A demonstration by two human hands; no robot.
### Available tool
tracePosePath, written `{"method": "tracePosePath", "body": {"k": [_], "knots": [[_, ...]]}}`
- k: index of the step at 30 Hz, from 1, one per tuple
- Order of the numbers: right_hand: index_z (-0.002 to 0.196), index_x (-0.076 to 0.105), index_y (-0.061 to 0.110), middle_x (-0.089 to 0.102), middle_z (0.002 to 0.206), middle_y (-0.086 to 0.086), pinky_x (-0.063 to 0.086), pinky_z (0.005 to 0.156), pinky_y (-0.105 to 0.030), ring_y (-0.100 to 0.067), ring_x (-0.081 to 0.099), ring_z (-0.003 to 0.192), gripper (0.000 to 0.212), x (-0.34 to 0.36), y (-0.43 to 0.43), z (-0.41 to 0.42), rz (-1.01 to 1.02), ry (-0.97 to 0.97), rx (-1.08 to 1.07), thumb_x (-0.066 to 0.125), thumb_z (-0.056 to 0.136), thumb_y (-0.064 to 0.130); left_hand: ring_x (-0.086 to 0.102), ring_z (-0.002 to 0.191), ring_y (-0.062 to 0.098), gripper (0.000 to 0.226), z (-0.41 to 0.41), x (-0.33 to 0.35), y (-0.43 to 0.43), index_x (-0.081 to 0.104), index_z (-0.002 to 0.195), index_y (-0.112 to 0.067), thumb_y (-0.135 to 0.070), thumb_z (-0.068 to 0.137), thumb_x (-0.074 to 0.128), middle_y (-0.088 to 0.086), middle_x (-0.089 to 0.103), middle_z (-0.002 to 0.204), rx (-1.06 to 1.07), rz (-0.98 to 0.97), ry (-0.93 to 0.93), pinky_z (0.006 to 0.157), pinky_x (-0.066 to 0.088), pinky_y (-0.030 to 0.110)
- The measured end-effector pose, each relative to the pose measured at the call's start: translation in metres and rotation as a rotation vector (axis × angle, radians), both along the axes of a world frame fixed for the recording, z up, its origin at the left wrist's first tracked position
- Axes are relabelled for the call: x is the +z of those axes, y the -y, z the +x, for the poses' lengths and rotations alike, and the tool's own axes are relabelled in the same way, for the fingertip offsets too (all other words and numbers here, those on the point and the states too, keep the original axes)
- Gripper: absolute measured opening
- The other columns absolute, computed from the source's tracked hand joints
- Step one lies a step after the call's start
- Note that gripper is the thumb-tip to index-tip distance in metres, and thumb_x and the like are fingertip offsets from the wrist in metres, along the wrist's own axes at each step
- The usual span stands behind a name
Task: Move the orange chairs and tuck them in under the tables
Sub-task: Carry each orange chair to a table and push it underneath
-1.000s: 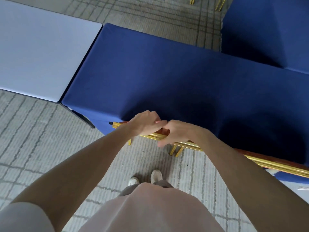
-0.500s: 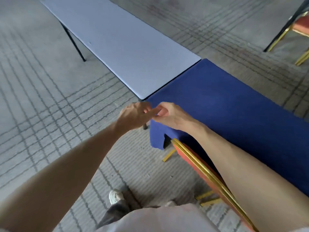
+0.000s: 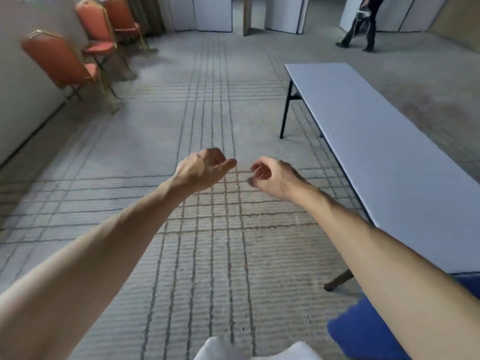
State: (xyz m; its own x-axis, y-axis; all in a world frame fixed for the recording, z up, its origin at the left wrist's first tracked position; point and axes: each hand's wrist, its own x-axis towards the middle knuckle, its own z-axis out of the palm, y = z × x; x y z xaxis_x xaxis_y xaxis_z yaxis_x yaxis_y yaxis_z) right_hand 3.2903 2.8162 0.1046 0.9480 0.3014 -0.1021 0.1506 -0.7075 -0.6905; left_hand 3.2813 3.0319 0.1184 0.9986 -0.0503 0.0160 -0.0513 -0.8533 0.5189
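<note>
Your left hand [image 3: 205, 170] and right hand [image 3: 273, 175] hang in the air in front of you over the carpet [image 3: 207, 255], close together but not touching, and neither holds anything. The fingers of both are loosely curled inward, the left thumb pointing toward the right hand. None of the chairs is within your reach: they stand in a row along the wall [image 3: 15, 105] at your far left, well apart from your hands and from the tables. The nearest orange chair [image 3: 55, 61] has its back toward you, the second orange chair [image 3: 96, 27] stands just behind it, and the third orange chair [image 3: 120, 18] is farthest away; all have gold-coloured frames, and none is tucked under a table. To your right, the long bare table [image 3: 376, 141] with a pale top and black legs runs away from you, with nothing on it. At the lower right, the blue cloth [image 3: 363, 331] of another table shows beneath your right forearm, which hides part of it. Far across the room, another person [image 3: 363, 24] stands near the white partition panels [image 3: 213, 11].
</note>
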Motion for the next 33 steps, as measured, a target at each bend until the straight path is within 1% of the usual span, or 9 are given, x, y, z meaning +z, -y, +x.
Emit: {"method": "tracePosePath", "body": {"k": [4, 7, 12, 17, 20, 23, 26, 28, 33], "knots": [[0.109, 0.059, 0.031, 0.065, 0.097, 0.015, 0.052, 0.088, -0.033, -0.009, 0.063, 0.093, 0.037, 0.017, -0.115, 0.076, -0.026, 0.040, 0.128, 0.069, 0.080, 0.050, 0.060, 0.096, 0.021, 0.058, 0.040, 0.015, -0.131, 0.065, 0.107, -0.030, -0.074, 0.076, 0.042, -0.006, 0.068, 0.101, 0.191, -0.003, 0.049, 0.080, 0.048, 0.036], [0.109, 0.057, 0.032, 0.064, 0.098, 0.014, 0.053, 0.089, -0.035, -0.009, 0.063, 0.093, 0.035, 0.025, -0.196, 0.128, -0.032, 0.094, 0.216, 0.067, 0.080, 0.050, 0.055, 0.095, 0.017, 0.057, 0.067, 0.018, -0.217, 0.063, 0.113, -0.028, -0.072, 0.081, 0.046, -0.006, 0.063, 0.105, 0.340, -0.011, 0.070, 0.076, 0.042, 0.033], [0.116, 0.056, 0.027, 0.063, 0.104, 0.010, 0.051, 0.091, -0.034, -0.012, 0.063, 0.095, 0.040, 0.018, -0.321, 0.218, -0.048, 0.137, 0.340, 0.068, 0.083, 0.048, 0.053, 0.097, 0.016, 0.057, 0.121, 0.010, -0.338, 0.061, 0.116, -0.028, -0.072, 0.082, 0.046, -0.004, 0.063, 0.113, 0.509, 0.019, 0.051, 0.073, 0.039, 0.033], [0.117, 0.054, 0.026, 0.062, 0.106, 0.007, 0.052, 0.091, -0.035, -0.014, 0.063, 0.093, 0.045, -0.001, -0.429, 0.327, -0.054, 0.166, 0.444, 0.071, 0.081, 0.048, 0.053, 0.098, 0.015, 0.060, 0.193, -0.002, -0.436, 0.060, 0.112, -0.030, -0.075, 0.075, 0.045, -0.006, 0.063, 0.112, 0.634, 0.021, 0.033, 0.075, 0.039, 0.033], [0.113, 0.053, 0.028, 0.062, 0.107, 0.007, 0.052, 0.090, -0.037, -0.015, 0.063, 0.094, 0.041, 0.000, -0.500, 0.405, -0.033, 0.139, 0.490, 0.070, 0.081, 0.048, 0.054, 0.099, 0.016, 0.056, 0.248, 0.000, -0.501, 0.059, 0.108, -0.034, -0.075, 0.074, 0.045, -0.007, 0.063, 0.111, 0.723, 0.025, -0.018, 0.075, 0.039, 0.032], [0.115, 0.054, 0.027, 0.063, 0.108, 0.007, 0.052, 0.091, -0.036, -0.014, 0.063, 0.095, 0.042, 0.005, -0.556, 0.465, -0.073, 0.131, 0.537, 0.070, 0.082, 0.048, 0.055, 0.101, 0.015, 0.051, 0.288, 0.007, -0.547, 0.059, 0.107, -0.034, -0.072, 0.076, 0.048, -0.008, 0.063, 0.109, 0.784, 0.030, -0.041, 0.079, 0.042, 0.032], [0.114, 0.054, 0.026, 0.063, 0.108, 0.006, 0.052, 0.091, -0.035, -0.015, 0.064, 0.095, 0.039, 0.011, -0.625, 0.521, -0.072, 0.136, 0.603, 0.069, 0.083, 0.045, 0.058, 0.098, 0.016, 0.058, 0.332, 0.015, -0.602, 0.060, 0.110, -0.032, -0.074, 0.074, 0.043, -0.007, 0.064, 0.104, 0.845, 0.020, -0.015, 0.080, 0.045, 0.033], [0.113, 0.054, 0.027, 0.062, 0.106, 0.008, 0.052, 0.090, -0.036, -0.014, 0.064, 0.095, 0.038, 0.012, -0.659, 0.543, -0.048, 0.143, 0.632, 0.069, 0.083, 0.045, 0.057, 0.100, 0.017, 0.065, 0.351, 0.015, -0.632, 0.060, 0.112, -0.029, -0.075, 0.071, 0.041, -0.007, 0.063, 0.104, 0.860, 0.022, -0.012, 0.083, 0.047, 0.035], [0.121, 0.053, 0.025, 0.061, 0.108, 0.010, 0.052, 0.089, -0.036, -0.013, 0.062, 0.096, 0.043, -0.001, -0.763, 0.614, -0.084, 0.160, 0.699, 0.067, 0.085, 0.046, 0.057, 0.102, 0.018, 0.061, 0.416, -0.008, -0.730, 0.060, 0.111, -0.026, -0.073, 0.074, 0.045, -0.005, 0.065, 0.104, 0.914, -0.041, -0.028, 0.090, 0.049, 0.039]]}}
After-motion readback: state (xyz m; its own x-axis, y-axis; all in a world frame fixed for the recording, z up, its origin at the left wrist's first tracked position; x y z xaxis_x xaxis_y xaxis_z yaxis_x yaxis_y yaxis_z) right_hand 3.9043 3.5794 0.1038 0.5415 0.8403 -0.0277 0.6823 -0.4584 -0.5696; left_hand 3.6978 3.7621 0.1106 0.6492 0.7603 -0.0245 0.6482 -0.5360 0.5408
